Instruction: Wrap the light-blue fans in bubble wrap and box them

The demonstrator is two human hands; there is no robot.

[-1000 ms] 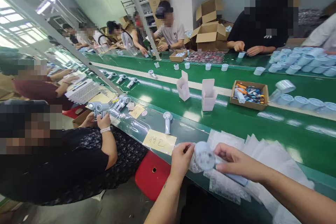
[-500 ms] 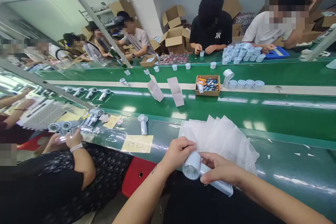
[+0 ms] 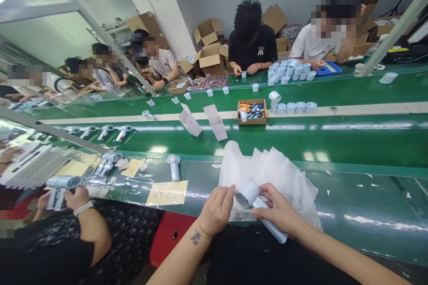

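In my right hand point(image 3: 276, 207) is a pale blue handheld fan point(image 3: 249, 194), shaped like a small hair dryer. Its round head points left and its handle slants down to the right, with my fingers around the joint of the two. Just left of the head, my left hand point(image 3: 219, 207) is closed, thumb and fingertips pinching the edge of a translucent bubble-wrap bag point(image 3: 230, 156). That bag lies partly behind and under the fan head. A fanned-out stack of bubble-wrap bags point(image 3: 287, 178) spreads beyond my right hand on the bench.
Another fan point(image 3: 174, 167) lies by a yellow note point(image 3: 167, 192) to the left. A co-worker's hands point(image 3: 75, 198) hold a fan at far left. Across the green belt point(image 3: 200, 151) stand folded cards point(image 3: 216, 122), a box of small parts point(image 3: 252, 112) and blue cups point(image 3: 290, 71).
My left hand has moved from the top of the fan head to its left side. One bubble-wrap bag now stands out leftward from the stack. The fan head has turned.
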